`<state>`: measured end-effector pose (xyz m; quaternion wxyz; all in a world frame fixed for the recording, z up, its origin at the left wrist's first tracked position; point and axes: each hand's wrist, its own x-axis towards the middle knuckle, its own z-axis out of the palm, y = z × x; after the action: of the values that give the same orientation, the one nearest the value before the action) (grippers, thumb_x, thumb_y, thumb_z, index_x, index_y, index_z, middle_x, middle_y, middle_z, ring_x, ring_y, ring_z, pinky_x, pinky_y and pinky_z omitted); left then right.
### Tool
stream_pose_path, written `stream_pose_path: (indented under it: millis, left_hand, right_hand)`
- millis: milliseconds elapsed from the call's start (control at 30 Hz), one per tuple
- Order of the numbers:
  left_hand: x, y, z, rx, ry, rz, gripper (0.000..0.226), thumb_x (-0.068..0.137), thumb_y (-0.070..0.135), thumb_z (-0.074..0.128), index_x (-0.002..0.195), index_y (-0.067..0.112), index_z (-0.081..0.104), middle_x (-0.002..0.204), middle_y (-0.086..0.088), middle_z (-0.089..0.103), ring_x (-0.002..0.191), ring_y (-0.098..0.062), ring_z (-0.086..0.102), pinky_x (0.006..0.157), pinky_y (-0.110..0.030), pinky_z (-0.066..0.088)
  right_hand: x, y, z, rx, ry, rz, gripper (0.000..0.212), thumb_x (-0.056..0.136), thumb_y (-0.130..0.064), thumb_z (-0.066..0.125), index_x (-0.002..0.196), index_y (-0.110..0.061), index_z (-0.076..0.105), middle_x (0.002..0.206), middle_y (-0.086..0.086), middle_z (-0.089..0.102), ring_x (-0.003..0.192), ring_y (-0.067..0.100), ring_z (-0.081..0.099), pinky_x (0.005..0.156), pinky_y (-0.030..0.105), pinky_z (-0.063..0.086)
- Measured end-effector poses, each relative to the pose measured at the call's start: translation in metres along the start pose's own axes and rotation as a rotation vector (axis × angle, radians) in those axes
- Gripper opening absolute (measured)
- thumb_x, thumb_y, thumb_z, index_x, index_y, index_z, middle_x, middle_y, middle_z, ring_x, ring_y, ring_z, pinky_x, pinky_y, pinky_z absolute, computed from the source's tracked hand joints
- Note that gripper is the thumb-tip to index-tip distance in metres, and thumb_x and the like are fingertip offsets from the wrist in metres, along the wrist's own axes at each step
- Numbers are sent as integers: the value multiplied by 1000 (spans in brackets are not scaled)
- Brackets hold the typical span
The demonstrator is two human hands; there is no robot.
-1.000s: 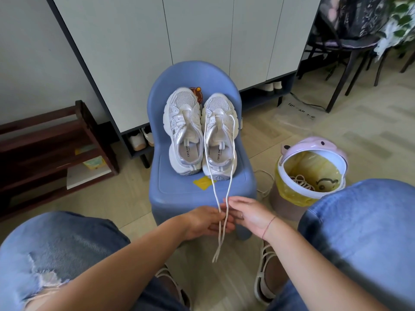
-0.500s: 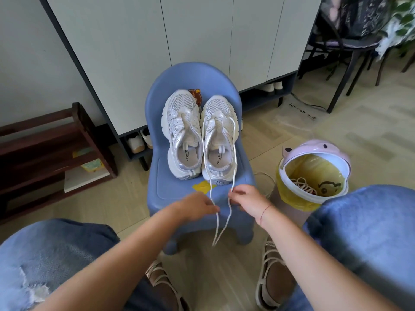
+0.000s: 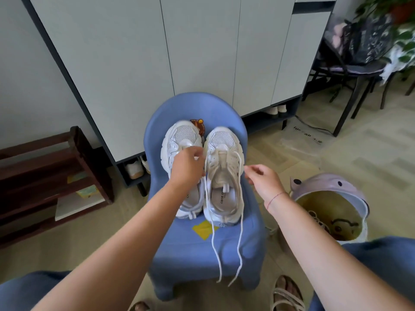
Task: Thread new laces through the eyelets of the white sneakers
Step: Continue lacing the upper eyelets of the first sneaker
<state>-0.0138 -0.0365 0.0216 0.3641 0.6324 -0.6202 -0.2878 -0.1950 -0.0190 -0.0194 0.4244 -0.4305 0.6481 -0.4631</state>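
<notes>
Left grip (image 3: 187, 167) and right grip (image 3: 262, 178) have dropped the lace (image 3: 240, 243) ends over the chair (image 3: 247, 243) front edge and now flank the sneaker (image 3: 221, 140). Fingers are curled, hold indeterminate. Crossing likely follows.

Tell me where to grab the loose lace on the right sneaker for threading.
Probably pinch the lace near its tips, coming from your near side: both ends hang free down the front of the blue chair, clear of the right sneaker.
</notes>
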Motion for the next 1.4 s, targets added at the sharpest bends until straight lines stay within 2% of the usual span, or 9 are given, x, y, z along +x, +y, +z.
stream_pose_path:
  millis: [100,267,467,667,800,867,1033,1200,1400]
  left_hand:
    - [15,6,9,76,-152,-57,15,92,2,44,88,1,58,73,-17,60,36,-4,53,57,-37,51]
    - [24,3,17,64,-89,-131,30,87,1,51,64,19,46,62,-12,65,55,-25,58,54,-28,47]
    - [15,5,3,-199,-228,-264,17,90,10,59,75,7,64,36,0,48,31,-9,36,37,-16,31]
    - [-21,-7,2,-110,-216,-143,14,91,15,60,87,5,69,76,-21,66,41,-15,45,43,-20,37]
    - [-61,-20,8,106,-9,-55,31,88,26,66,117,28,56,100,9,57,66,-8,56,67,-27,46]
    - [-77,-16,9,13,30,53,28,86,28,68,110,33,55,103,15,52,65,-2,55,64,-14,41]
    - [-88,4,8,-479,-435,-81,37,78,45,59,100,17,68,78,4,72,67,-5,62,62,-16,46]
    - [-89,0,0,-421,-506,-156,7,91,11,62,94,12,68,67,3,71,60,-6,58,58,-15,43]
    - [-91,-16,-22,-252,-621,-224,19,97,14,53,91,6,69,75,-3,72,63,-7,61,58,-15,45]
  right_hand:
    - [6,-7,4,43,-62,28,11,91,-23,60,91,-12,64,71,-4,57,65,8,50,53,13,40]
    - [7,-7,4,108,-142,115,13,86,-17,67,74,-14,64,54,-8,52,48,4,44,40,11,33]
    - [-6,-9,-12,288,-309,208,16,89,-14,62,76,-5,65,61,3,54,44,7,40,36,14,27]
    - [-39,-7,-16,65,-591,132,9,85,-9,64,89,-6,71,73,5,60,56,6,45,48,16,36]
    - [-60,3,-17,-153,-743,144,11,88,-8,63,95,-3,70,80,9,62,59,3,52,55,18,42]
    - [-68,-1,-13,-24,-707,122,11,90,-3,58,92,-3,68,78,11,62,58,6,54,55,18,46]
    - [-64,-32,-8,592,-410,97,15,76,-4,58,86,3,65,64,9,60,54,11,57,53,19,51]
    - [-45,-53,-12,909,-255,111,14,90,1,49,87,3,62,68,6,61,56,7,59,55,16,52]
    - [-4,-70,-29,1146,-81,166,16,96,-2,46,90,2,60,80,9,54,62,8,57,56,14,53]
